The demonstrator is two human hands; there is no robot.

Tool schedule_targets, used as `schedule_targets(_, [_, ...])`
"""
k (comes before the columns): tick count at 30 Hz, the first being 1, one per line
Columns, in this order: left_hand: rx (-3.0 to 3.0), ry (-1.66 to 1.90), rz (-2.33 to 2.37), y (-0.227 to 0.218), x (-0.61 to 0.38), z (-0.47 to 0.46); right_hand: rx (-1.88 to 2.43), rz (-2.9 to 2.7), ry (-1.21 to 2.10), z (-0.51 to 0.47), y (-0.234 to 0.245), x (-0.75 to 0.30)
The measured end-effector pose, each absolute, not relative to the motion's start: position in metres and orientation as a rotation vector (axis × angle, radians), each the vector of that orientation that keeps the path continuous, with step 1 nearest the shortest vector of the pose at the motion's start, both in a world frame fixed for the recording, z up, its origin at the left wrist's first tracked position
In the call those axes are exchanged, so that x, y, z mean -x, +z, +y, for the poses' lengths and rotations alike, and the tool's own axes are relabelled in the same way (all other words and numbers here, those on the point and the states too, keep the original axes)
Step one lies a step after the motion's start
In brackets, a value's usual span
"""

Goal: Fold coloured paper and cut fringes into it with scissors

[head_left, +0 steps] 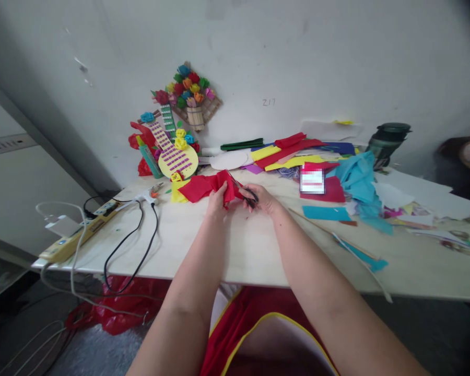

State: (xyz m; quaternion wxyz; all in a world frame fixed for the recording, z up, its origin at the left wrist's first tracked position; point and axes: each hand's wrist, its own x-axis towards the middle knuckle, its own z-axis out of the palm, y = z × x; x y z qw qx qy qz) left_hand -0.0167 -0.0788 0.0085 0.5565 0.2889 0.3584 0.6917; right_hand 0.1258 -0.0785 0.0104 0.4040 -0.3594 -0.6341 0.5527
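Observation:
My left hand (218, 197) is closed on a sheet of red crepe paper (199, 189) above the middle of the table. Black-handled scissors (250, 195) are in my right hand (259, 196), whose fingers are wrapped round the handles. The blades point up and left and lie against the right part of the red paper; whether they are cutting into it I cannot tell. A piece of yellow paper (178, 192) shows beneath the left end of the red sheet.
A yellow power strip (80, 235) with cords lies at the left table edge. Behind it stand a paper-flower guitar craft (180, 163) and a glue bottle (149, 159). Coloured paper (285, 151), blue crepe paper (352, 177), a thin stick (313, 224) and a dark bottle (387, 145) lie right.

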Motion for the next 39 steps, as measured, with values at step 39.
schedule_targets(39, [-0.748, 1.546, 0.748, 0.004, 0.022, -0.077, 0.758, -1.527, 1.383, -0.084, 0.008, -0.106])
